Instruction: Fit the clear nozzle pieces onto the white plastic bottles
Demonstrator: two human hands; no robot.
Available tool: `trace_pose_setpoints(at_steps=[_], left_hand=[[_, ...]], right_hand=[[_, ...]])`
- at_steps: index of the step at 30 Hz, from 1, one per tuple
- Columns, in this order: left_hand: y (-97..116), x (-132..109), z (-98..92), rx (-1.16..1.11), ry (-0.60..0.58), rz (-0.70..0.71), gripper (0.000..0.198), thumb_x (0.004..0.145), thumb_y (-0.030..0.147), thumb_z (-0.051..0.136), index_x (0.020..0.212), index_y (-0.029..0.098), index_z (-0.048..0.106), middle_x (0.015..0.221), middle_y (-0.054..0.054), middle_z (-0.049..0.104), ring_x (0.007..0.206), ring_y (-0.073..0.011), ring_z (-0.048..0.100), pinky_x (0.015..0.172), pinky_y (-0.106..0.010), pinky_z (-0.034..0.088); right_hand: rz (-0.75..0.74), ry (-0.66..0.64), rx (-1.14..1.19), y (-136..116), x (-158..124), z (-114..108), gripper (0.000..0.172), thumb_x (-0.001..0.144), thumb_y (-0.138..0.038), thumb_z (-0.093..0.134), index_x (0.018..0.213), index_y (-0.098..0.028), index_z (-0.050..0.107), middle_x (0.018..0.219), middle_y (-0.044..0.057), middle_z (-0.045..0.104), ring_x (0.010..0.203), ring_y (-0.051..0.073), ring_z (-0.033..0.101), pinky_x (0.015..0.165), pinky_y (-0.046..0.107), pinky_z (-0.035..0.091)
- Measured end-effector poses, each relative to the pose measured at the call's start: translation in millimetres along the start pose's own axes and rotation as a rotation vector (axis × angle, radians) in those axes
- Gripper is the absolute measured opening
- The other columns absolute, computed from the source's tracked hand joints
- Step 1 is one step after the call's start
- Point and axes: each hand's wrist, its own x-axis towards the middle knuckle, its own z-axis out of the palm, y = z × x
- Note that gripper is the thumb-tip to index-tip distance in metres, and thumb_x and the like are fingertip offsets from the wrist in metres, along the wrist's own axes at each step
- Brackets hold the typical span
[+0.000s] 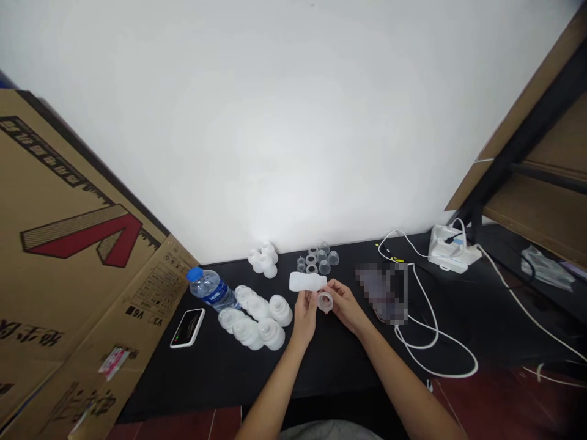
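Observation:
A small white plastic bottle [306,282] lies sideways in my left hand [305,315], its neck toward the right. My right hand [345,304] pinches a clear ring-shaped collar [325,301] with a soft teat-like tip pointing down. The collar is just below the bottle's neck, and my left fingertips are close to it. Behind my hands are several clear domed caps [324,266] and pale rings [311,260]. To the left, several white bottles with wide necks [268,333] stand grouped together.
A water bottle with a blue cap [208,287] and a white-edged phone [188,328] are at the left, beside a large cardboard box [68,256]. White pieces [263,260] lie near the wall. At right are a blurred item [383,292], white cables [433,336] and a power strip [452,247].

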Motion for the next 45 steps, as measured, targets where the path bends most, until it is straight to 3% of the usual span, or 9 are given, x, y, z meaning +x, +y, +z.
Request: trace_pose_setpoints(at_steps=[6, 10, 14, 19, 26, 31, 34, 38, 45], left_hand=[[-12.0, -1.3, -2.2, -0.001, 0.133, -0.07, 0.067, 0.093, 0.079, 0.062, 0.124, 0.02, 0.066, 0.115, -0.014, 0.078, 0.113, -0.0319, 0.075, 0.101, -0.048, 0.059], [-9.8, -2.6, -2.2, 0.031, 0.162, -0.028, 0.066, 0.092, 0.079, 0.065, 0.123, 0.02, 0.065, 0.116, -0.013, 0.076, 0.116, -0.0317, 0.073, 0.108, -0.05, 0.055], [-9.5, -5.7, -3.2, 0.103, 0.197, -0.021, 0.064, 0.096, 0.08, 0.059, 0.116, 0.02, 0.064, 0.102, -0.012, 0.075, 0.102, -0.0307, 0.074, 0.102, -0.051, 0.056], [-7.4, -7.7, -0.9, 0.098, 0.174, 0.013, 0.062, 0.095, 0.08, 0.059, 0.108, 0.02, 0.065, 0.098, -0.013, 0.075, 0.095, -0.0321, 0.073, 0.097, -0.052, 0.057], [-0.8, -0.3, 2.5, -0.007, 0.1, -0.053, 0.061, 0.094, 0.074, 0.067, 0.119, 0.019, 0.063, 0.106, -0.011, 0.075, 0.088, -0.0245, 0.074, 0.09, -0.043, 0.058], [-4.2, 5.6, 3.0, -0.128, 0.063, -0.074, 0.06, 0.097, 0.072, 0.065, 0.124, 0.02, 0.057, 0.111, -0.013, 0.076, 0.089, -0.0242, 0.076, 0.077, -0.037, 0.058], [-5.1, 6.8, 2.5, -0.14, 0.067, -0.075, 0.058, 0.097, 0.072, 0.065, 0.123, 0.02, 0.057, 0.104, -0.012, 0.077, 0.088, -0.024, 0.076, 0.074, -0.035, 0.057], [-5.4, 8.3, 0.9, -0.162, 0.088, -0.086, 0.06, 0.095, 0.072, 0.068, 0.123, 0.021, 0.057, 0.096, -0.009, 0.077, 0.083, -0.0227, 0.075, 0.071, -0.034, 0.055], [-11.6, 9.7, -1.7, -0.183, 0.133, -0.123, 0.059, 0.098, 0.075, 0.06, 0.124, 0.023, 0.054, 0.089, -0.005, 0.074, 0.075, -0.0194, 0.07, 0.072, -0.033, 0.054]], right_hand=[[0.059, -0.071, -0.003, 3.6, -0.6, -2.7, 0.043, 0.086, -0.059, 0.087, 0.091, -0.023, 0.064, 0.077, -0.001, 0.069, 0.061, 0.015, 0.062, 0.051, 0.027, 0.055], [0.019, 0.019, 0.015, 4.7, 3.4, -5.6, 0.044, 0.08, -0.054, 0.093, 0.097, -0.023, 0.068, 0.078, -0.002, 0.07, 0.06, 0.014, 0.062, 0.051, 0.025, 0.054], [-0.017, 0.156, 0.054, 1.1, 7.7, -8.8, 0.044, 0.075, -0.055, 0.097, 0.084, -0.022, 0.069, 0.073, -0.003, 0.067, 0.06, 0.014, 0.06, 0.049, 0.024, 0.052], [-0.08, 0.295, 0.172, -1.1, 12.6, -16.2, 0.044, 0.072, -0.054, 0.1, 0.073, -0.021, 0.07, 0.071, -0.002, 0.066, 0.06, 0.012, 0.057, 0.052, 0.022, 0.052], [-0.034, 0.323, 0.359, -1.0, 15.2, -26.2, 0.035, 0.071, -0.044, 0.101, 0.09, -0.022, 0.081, 0.094, 0.002, 0.082, 0.081, 0.016, 0.074, 0.068, 0.024, 0.064], [-0.103, 0.324, 0.308, -0.3, 15.8, -26.8, 0.04, 0.068, -0.036, 0.104, 0.098, -0.024, 0.083, 0.103, 0.002, 0.083, 0.088, 0.017, 0.076, 0.083, 0.028, 0.068], [-0.144, 0.363, 0.231, 0.9, 15.9, -26.5, 0.038, 0.071, -0.048, 0.102, 0.088, -0.023, 0.079, 0.085, 0.0, 0.076, 0.072, 0.014, 0.069, 0.07, 0.027, 0.067], [-0.204, 0.41, 0.08, 1.7, 14.5, -25.3, 0.048, 0.08, -0.058, 0.093, 0.068, -0.022, 0.065, 0.061, -0.005, 0.056, 0.052, 0.01, 0.052, 0.047, 0.022, 0.054], [-0.191, 0.312, -0.073, 4.9, 11.5, -18.6, 0.043, 0.078, -0.057, 0.094, 0.098, -0.022, 0.08, 0.086, 0.005, 0.077, 0.069, 0.018, 0.068, 0.053, 0.028, 0.06]])
